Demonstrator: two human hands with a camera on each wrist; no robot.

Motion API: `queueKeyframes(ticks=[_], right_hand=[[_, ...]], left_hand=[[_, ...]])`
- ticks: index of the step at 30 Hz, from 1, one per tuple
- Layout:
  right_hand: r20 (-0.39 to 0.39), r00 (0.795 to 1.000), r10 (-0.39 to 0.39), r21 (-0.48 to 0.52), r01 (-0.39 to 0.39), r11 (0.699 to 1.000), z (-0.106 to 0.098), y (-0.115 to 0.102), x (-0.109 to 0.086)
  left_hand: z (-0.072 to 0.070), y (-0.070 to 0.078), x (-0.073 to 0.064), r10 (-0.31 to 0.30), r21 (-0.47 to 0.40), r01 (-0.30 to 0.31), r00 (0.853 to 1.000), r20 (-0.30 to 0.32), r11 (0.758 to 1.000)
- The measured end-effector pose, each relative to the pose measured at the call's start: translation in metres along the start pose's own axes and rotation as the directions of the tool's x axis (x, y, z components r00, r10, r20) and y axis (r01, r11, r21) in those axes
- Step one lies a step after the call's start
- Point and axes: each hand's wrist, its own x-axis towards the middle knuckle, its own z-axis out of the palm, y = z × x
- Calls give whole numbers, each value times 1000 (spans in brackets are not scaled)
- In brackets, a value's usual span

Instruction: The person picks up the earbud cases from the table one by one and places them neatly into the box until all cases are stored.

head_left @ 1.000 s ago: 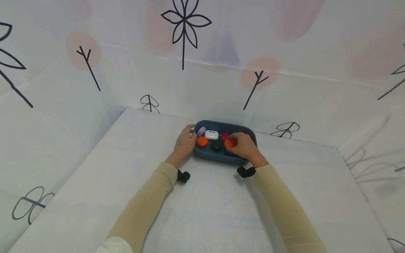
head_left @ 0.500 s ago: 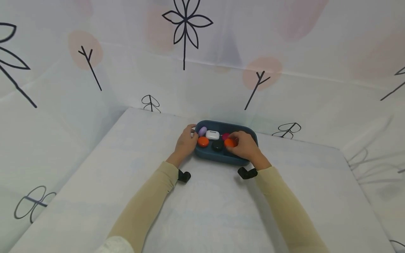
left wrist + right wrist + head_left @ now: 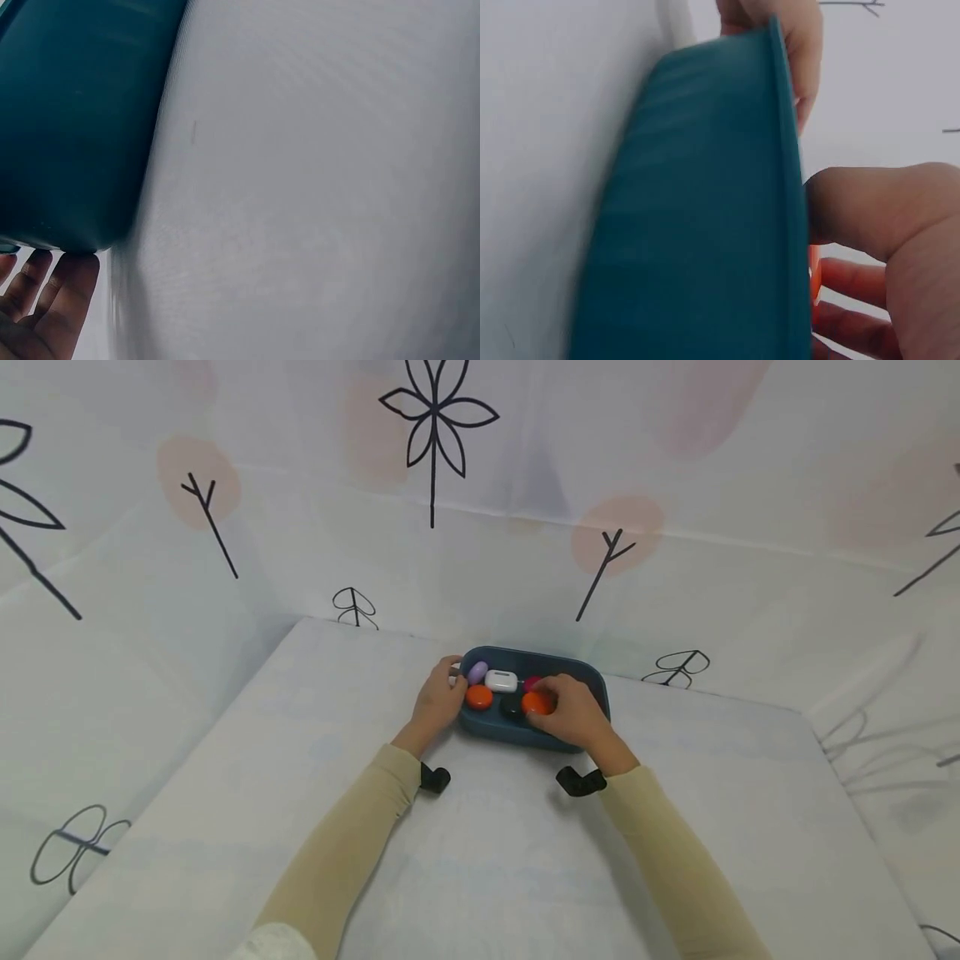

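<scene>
A dark blue oblong tray [image 3: 517, 740] with a raised wall stands near the table's back edge. My left hand [image 3: 437, 697] holds its left end; in the left wrist view the fingertips [image 3: 79, 266] meet the outside of the wall. Over the tray's right half, my right hand [image 3: 573, 714] pinches an orange round, disc-like piece [image 3: 536, 702] between thumb and fingers. That piece partly overlaps a black round piece [image 3: 512, 705]. A second orange round piece [image 3: 479, 697], a purple oval piece [image 3: 477, 672], a white earbud case [image 3: 501, 681] and a crimson round piece [image 3: 531, 683] lie inside.
The tray rests on a white-covered table [image 3: 510, 860]. Behind it rises a white cloth backdrop [image 3: 480, 568] printed with line-drawn plants. Black wrist-camera mounts [image 3: 581, 782] jut inward below both hands.
My right hand has shifted slightly left with the orange round piece, which now covers part of the black one. The left hand keeps its place at the tray's end.
</scene>
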Motion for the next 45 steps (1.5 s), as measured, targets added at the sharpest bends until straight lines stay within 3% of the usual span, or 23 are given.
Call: queueKeyframes(ticks=[15,26,36,45], right_hand=[[-64,992,-111,37,114,993,-8,-25,-16],[-8,989,-151,88,151,985,-4,-46,-29],[18,978,-210,50,209,977,4,-62,-37],[69,978,-199,61,195,979,13,-67,-42]], left_hand=[[-1,1,-2,0,-26,0,1000,12,1000],[-1,2,-2,-13,-27,14,1000,15,1000],[0,2,-2,-11,-31,11,1000,16,999],[-1,2,-3,-2,-10,2,1000,4,1000]])
